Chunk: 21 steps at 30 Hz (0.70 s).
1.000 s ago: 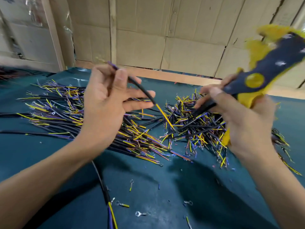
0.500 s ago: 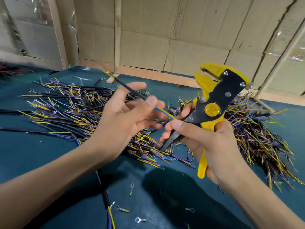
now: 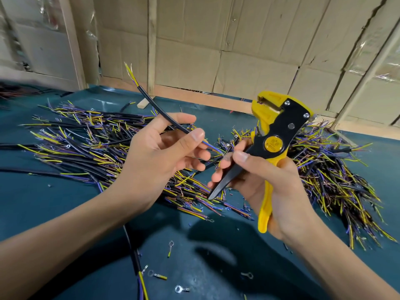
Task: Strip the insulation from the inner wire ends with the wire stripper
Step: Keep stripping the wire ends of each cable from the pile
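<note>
Much is hidden. The left hand covers the middle of the cable, so how the black sheath runs under the thumb cannot be followed. The cable's near end, with its blue and yellow inner wires, passes behind the right hand's fingertips; whether those tips touch the wires cannot be told. The far left of the table is blurred, and the right pile runs out of sight behind the right forearm.

The left hand is grasping the cable: thumb pad pressed on the sheath against the curled index finger, the other fingers loosely curled beneath. The cable slants up and far-left from this grip, its far end raised above the table with bare strands showing at the tip.

The right hand is clenched around the stripper, palm and fingers wrapped on the yellow handle, thumb lying across the black handle. The tool stands nearly upright, its yellow head at the top, pointing left, above and to the right of the inner wires. Its mouth looks slightly parted, though this is hard to make out.

The left pile of cut cables lies behind the left hand. Loose ring terminals lie scattered on the near table. A cardboard wall stands at the far edge.
</note>
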Each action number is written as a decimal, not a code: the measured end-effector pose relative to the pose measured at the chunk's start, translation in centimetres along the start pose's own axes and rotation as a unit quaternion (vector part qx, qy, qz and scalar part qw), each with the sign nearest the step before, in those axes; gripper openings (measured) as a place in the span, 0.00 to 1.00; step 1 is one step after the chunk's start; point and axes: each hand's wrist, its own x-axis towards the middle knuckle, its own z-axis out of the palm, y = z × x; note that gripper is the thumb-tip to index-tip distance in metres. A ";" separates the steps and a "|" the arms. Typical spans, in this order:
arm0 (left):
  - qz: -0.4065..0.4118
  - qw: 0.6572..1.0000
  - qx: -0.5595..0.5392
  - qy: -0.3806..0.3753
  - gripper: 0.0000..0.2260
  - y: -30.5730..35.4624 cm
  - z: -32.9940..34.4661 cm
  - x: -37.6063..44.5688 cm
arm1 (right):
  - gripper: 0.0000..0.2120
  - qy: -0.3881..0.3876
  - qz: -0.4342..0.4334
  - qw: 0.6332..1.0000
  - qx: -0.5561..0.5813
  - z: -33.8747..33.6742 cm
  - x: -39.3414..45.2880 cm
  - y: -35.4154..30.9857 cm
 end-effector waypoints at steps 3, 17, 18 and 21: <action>0.002 1.000 0.016 -0.001 0.15 -0.1 -0.1 0.2 | 0.07 0.022 -0.007 0.999 -0.023 -0.1 0.0 0.3; 0.102 0.842 0.521 -0.095 0.12 -0.4 -4.0 1.1 | 0.09 0.138 -0.039 0.990 0.009 -1.3 0.9 -0.6; 0.116 0.826 0.541 -0.110 0.13 -0.3 -4.3 1.1 | 0.09 0.146 -0.042 0.988 0.013 -1.5 1.0 -0.8; 0.122 0.839 0.523 -0.092 0.18 -0.2 -5.0 1.6 | 0.10 0.170 -0.049 0.984 0.021 -2.0 1.1 -1.3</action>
